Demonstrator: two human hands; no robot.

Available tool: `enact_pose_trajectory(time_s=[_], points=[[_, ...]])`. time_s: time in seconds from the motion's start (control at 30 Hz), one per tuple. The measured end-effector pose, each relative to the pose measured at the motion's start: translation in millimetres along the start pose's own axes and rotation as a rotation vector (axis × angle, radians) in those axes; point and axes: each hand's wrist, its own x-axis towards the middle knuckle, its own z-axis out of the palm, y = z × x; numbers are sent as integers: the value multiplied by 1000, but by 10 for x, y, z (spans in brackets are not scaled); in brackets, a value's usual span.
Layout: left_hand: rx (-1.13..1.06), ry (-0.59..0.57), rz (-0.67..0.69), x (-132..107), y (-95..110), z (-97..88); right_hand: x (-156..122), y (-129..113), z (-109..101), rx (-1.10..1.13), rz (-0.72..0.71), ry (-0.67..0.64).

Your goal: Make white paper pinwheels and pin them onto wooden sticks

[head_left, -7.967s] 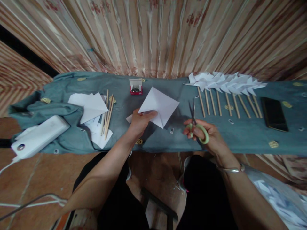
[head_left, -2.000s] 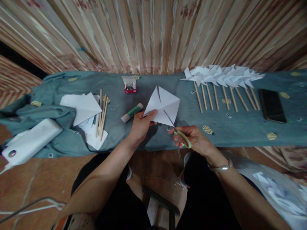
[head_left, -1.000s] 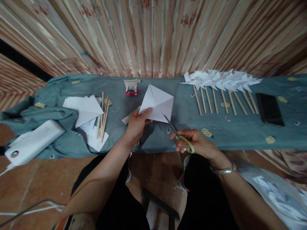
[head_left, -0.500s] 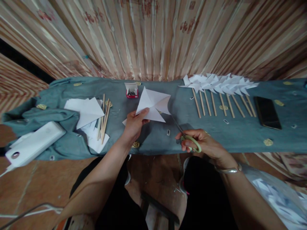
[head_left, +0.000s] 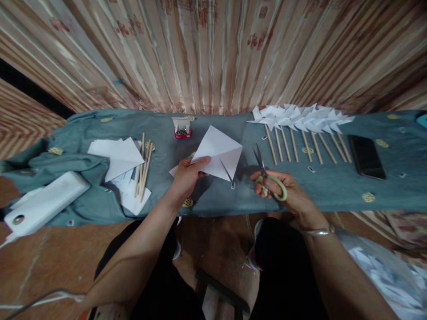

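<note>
My left hand (head_left: pixel 191 174) pinches the left corner of a white square sheet of paper (head_left: pixel 216 149), thumb on top. A slit runs into the sheet from its lower right corner, and faint creases cross its face. To the right, my right hand (head_left: pixel 278 189) has its fingers in the pale green handles of a pair of scissors (head_left: pixel 262 166). The blades point up and away, slightly parted, and are clear of the paper. Paper pinwheels (head_left: pixel 296 118) on wooden sticks lie in a row at the back right.
A small red box of metal pins (head_left: pixel 182 129) stands open behind the sheet. At left lie wooden sticks (head_left: pixel 146 171), white paper sheets (head_left: pixel 122 155) and a white device (head_left: pixel 46 202). A black phone (head_left: pixel 367 156) rests at right on the green cloth (head_left: pixel 213 206).
The scissors have moved right, away from the paper, and their blades now point up and away. The sheet has turned in my left hand and lies flatter, with its slit at the lower right.
</note>
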Motion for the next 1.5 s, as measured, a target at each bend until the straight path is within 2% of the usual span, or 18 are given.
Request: enact_pose_trajectory(time_s=[0.13,0.27,0.33,0.47,0.6,0.73,0.87,1.0,1.07,1.2,1.3,1.5], points=[[71,-72,-56,-43,-53,9,104,37,-33,46,-87,193],[203,-168,-116,-111,-92,20,181,53,-62,46,-137,276],[264,-222,-133,-144,-90,32,193,38,-51,22,-128,234],[344,-299,-151,-187,-77,60,175,-10,18,22,-53,51],[340,-319,-145,-193,-88,66,164,-34,77,45,25,-6],[159,-303,-162,-178,-86,70,201,-16,115,119,40,64],[-175,-308,-192,-215,-70,120,291,26,225,245,-74,288],[-178,-320,-170,-318,-113,230,390,56,444,340,-165,438],[-127,-296,-98,-357,-154,289,423,64,564,360,-200,437],[-117,-140,-14,-369,-205,361,449,70,735,351,-169,400],[-143,-59,-28,-344,-194,358,442,57,794,354,-163,405],[-213,-41,-92,-335,-109,293,388,-5,880,376,-182,386]])
